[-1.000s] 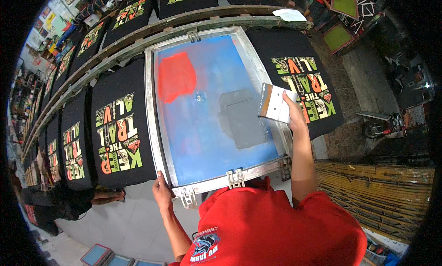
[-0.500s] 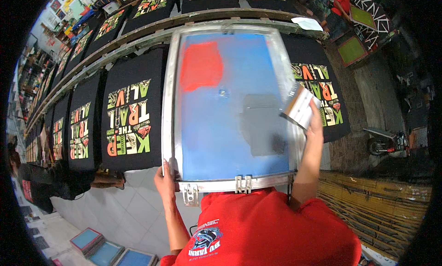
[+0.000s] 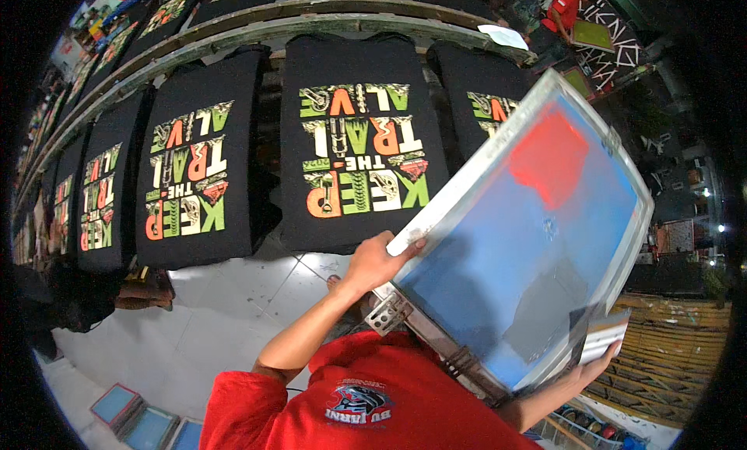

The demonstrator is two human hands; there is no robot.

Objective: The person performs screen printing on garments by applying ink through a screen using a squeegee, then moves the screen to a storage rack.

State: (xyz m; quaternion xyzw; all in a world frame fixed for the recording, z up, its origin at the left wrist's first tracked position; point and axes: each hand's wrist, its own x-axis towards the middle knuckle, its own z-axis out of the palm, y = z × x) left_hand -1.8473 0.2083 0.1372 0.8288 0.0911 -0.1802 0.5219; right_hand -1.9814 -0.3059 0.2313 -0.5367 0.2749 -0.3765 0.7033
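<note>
At far left, small framed panels (image 3: 114,403) sit low on the tiled floor (image 3: 226,314), and above them black shirts (image 3: 198,166) with bright prints lie in a row. Right of centre, the left hand (image 3: 381,263) has its fingers closed on the near left edge of a large blue framed screen (image 3: 475,251), which slants in front of the wearer, red patch (image 3: 551,158) toward its far end, grey patch (image 3: 548,306) nearer. At its lower right, the right hand (image 3: 597,366) holds a squeegee (image 3: 603,337) in its fingers; whether they also touch the frame cannot be told.
</note>
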